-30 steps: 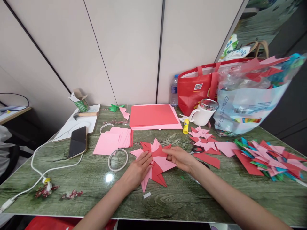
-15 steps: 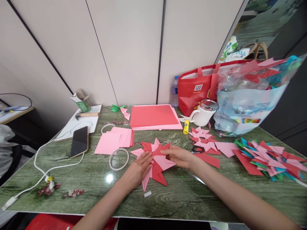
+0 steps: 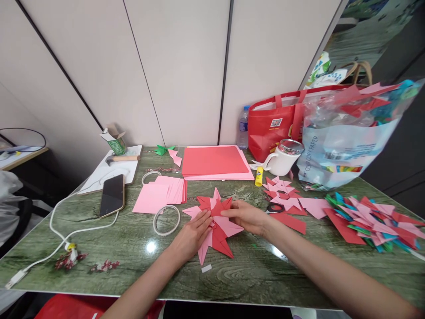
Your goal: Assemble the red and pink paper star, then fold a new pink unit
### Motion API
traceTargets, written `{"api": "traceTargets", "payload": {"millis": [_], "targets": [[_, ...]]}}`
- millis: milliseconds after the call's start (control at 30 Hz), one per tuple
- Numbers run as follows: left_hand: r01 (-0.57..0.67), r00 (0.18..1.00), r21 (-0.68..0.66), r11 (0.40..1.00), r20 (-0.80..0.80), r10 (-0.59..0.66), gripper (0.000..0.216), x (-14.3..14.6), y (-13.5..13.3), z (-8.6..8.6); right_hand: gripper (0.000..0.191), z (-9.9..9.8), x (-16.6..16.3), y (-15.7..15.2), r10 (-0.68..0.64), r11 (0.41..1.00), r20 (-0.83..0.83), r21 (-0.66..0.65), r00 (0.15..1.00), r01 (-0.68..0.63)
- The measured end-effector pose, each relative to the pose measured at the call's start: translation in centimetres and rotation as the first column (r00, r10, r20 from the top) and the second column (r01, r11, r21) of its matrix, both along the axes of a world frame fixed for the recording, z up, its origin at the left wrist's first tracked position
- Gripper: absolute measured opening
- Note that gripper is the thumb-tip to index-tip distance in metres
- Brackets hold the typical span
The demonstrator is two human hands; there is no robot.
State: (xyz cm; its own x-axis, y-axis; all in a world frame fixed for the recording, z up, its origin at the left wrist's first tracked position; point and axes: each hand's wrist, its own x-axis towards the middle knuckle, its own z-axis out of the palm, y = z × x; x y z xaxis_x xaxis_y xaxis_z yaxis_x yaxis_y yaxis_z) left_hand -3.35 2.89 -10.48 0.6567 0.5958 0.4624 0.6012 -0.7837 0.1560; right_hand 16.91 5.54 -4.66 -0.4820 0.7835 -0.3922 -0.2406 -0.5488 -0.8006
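A folded paper star (image 3: 223,235) with alternating red and pink points lies on the green table in front of me. My left hand (image 3: 195,230) rests flat across its left side, fingers stretched towards the centre. At the star's right side, my right hand (image 3: 245,216) has its thumb on a red fold, with the other fingers curled behind the points, so it grips the paper there. A small white strip (image 3: 206,268) sits just below the star. Left of it are a roll of tape (image 3: 166,220) and a stack of pink paper squares (image 3: 161,192).
Red and pink sheets (image 3: 215,160) lie at the back. Rightward are a glue stick (image 3: 259,176), scissors (image 3: 275,208), a white mug (image 3: 282,159), a plastic bag (image 3: 345,150) and a pile of folded paper (image 3: 378,221). A phone (image 3: 112,195) and a hammer (image 3: 122,158) lie left.
My right hand has shifted slightly, with its fingers a little higher around the star's upper right points. The left hand stays on the star. The whole view has shifted slightly.
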Motion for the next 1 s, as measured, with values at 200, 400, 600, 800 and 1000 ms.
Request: {"api": "traceTargets", "payload": {"millis": [200, 400, 600, 800, 1000], "targets": [[-0.005, 1.0, -0.037, 0.999, -0.008, 0.005, 0.033, -0.1, 0.0, -0.1, 0.024, -0.7, -0.5, -0.4, -0.051, 0.999, -0.014, -0.012, 0.999, 0.051], [-0.001, 1.0, -0.073, 0.997, 0.01, 0.002, 0.033, -0.2, -0.1, 0.0, 0.023, -1.5, -0.8, -0.6, -0.06, 0.998, -0.064, -0.025, 0.996, 0.059], [0.007, 1.0, -0.074, 0.997, 0.0, -0.007, 0.033, -0.3, -0.1, 0.3, 0.024, -2.4, -0.7, -0.3, -0.109, 0.991, -0.097, -0.086, 0.989, 0.101], [0.031, 1.0, -0.069, 0.997, -0.001, -0.031, 0.033, -0.3, 0.1, 0.0, 0.026, -2.8, -0.8, 0.0, -0.103, 0.988, -0.092, -0.128, 0.99, 0.09], [0.021, 1.0, -0.072, 0.997, -0.009, -0.022, 0.033, -0.2, 0.3, 0.0, 0.028, -2.6, -1.1, 0.1, -0.12, 0.983, -0.071, -0.145, 0.99, 0.108]]}}
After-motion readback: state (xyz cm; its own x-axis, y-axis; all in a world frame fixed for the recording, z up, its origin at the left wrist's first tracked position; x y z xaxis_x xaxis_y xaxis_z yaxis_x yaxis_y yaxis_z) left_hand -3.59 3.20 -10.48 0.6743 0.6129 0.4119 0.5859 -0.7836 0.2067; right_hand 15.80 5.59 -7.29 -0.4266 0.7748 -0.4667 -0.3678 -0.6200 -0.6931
